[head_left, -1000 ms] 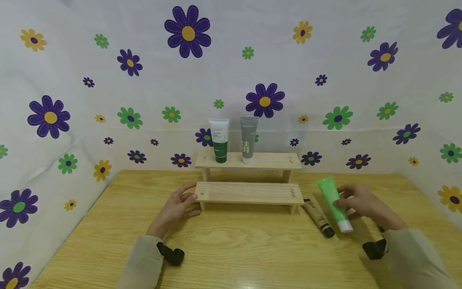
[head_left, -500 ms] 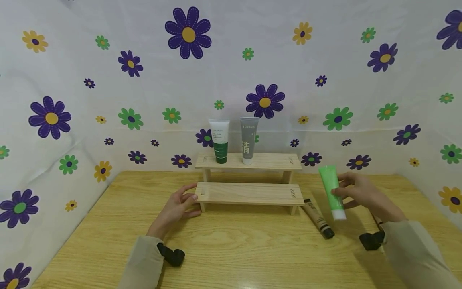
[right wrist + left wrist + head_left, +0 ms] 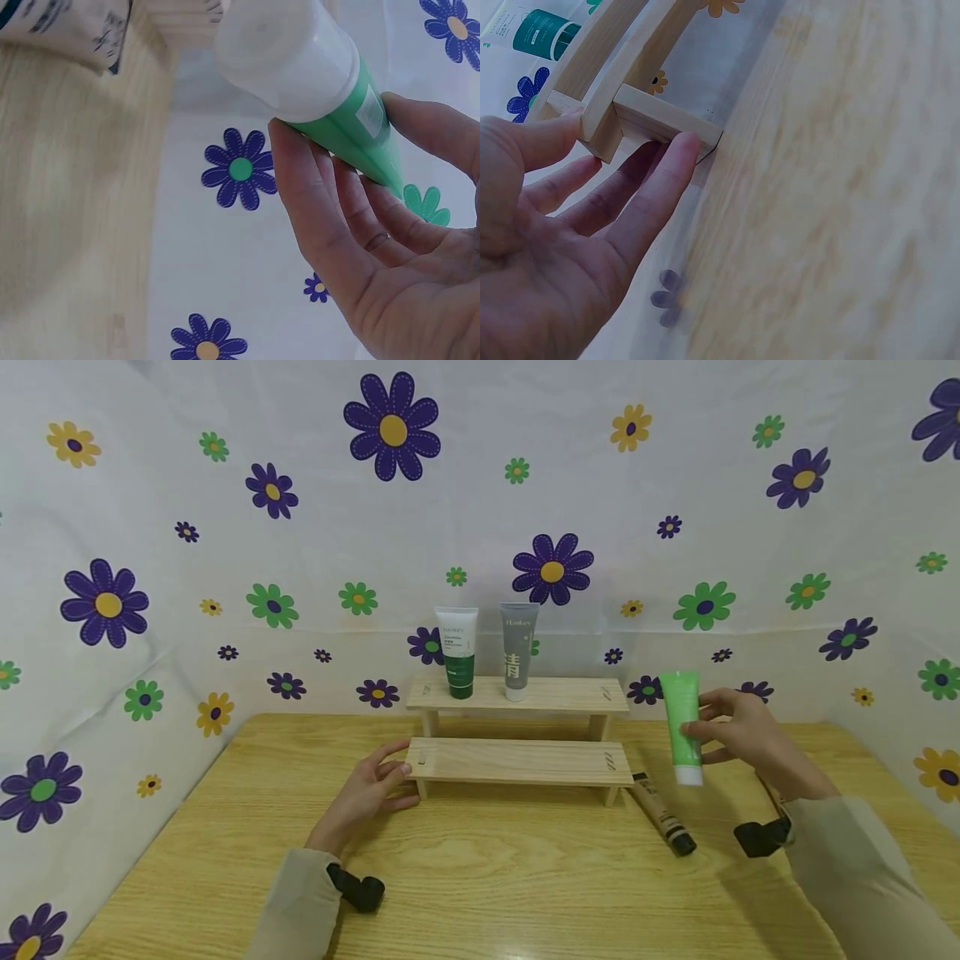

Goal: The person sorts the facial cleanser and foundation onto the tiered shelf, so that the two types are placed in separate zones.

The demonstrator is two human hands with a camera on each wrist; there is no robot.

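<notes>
My right hand (image 3: 742, 731) pinches a light green squeeze tube (image 3: 682, 718) between thumb and fingers. The tube is upright, white cap (image 3: 270, 60) down, in the air right of a two-step wooden display stand (image 3: 517, 760). At the stand's left end, my left hand (image 3: 367, 789) grips the lower step, thumb at the board's edge and fingers by the leg (image 3: 660, 112). On the upper step stand a white and dark green tube (image 3: 459, 652) and a grey tube (image 3: 517, 652), both cap down.
A tan tube with a black cap (image 3: 663, 814) lies on the wooden table (image 3: 480, 885) by the stand's right front leg. Partly hidden behind the right forearm lies another item (image 3: 768, 789). A flower-patterned cloth (image 3: 315, 552) hangs behind and at both sides.
My right hand has raised the green tube and moved it away toward the back, tipping it from slanted to nearly upright. The left hand stays at the stand.
</notes>
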